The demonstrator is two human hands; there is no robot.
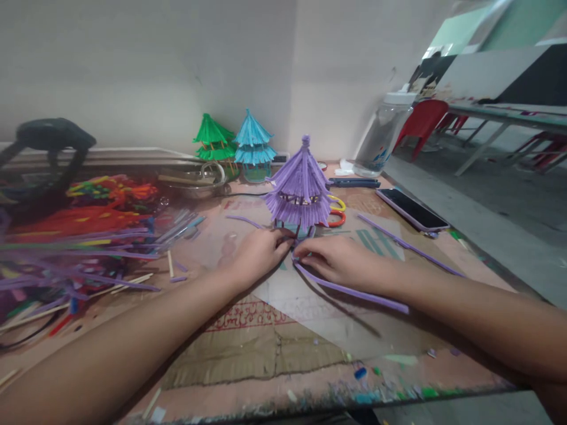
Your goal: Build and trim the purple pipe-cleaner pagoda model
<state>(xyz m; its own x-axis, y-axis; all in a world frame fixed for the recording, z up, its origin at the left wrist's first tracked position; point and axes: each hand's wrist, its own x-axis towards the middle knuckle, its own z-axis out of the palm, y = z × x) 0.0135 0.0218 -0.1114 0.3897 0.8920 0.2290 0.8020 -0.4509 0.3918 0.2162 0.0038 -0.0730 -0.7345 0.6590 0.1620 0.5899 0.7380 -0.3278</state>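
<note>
Head view: two bare hands (266,251) meet at the foot of a purple tower

Small and two-roofed, the purple tower (303,183) stands upright near the middle of the counter (472,260), its thin legs rising from a low base. The left hand comes in at the front of the base, fingers curled inward; its fingertips are partly hidden against the base, so I cannot tell whether its grip is pressed together or what it pinches. Just beside it, the right hand (334,258) has its grip pinching a purple strip (354,288) near one end, close to the base; the rest of the strip runs out below that hand, toward the right.

Another long purple strip lies apart, right of the tower, near a phone (413,209). Yellow and red-orange loops (335,219) show just behind the tower's right side. Farther back stand a green tower (215,141) and a blue tower (254,141) side by side, with a metal bowl (192,182) left of them. A clear bottle (381,136) with a white lid stands at the back right, dark blue tools (354,183) lying near it. A blurred pile of coloured strips (88,236) covers the left side. Under the hands lies a clear sheet (283,289), partly over cardboard (239,354).
</note>
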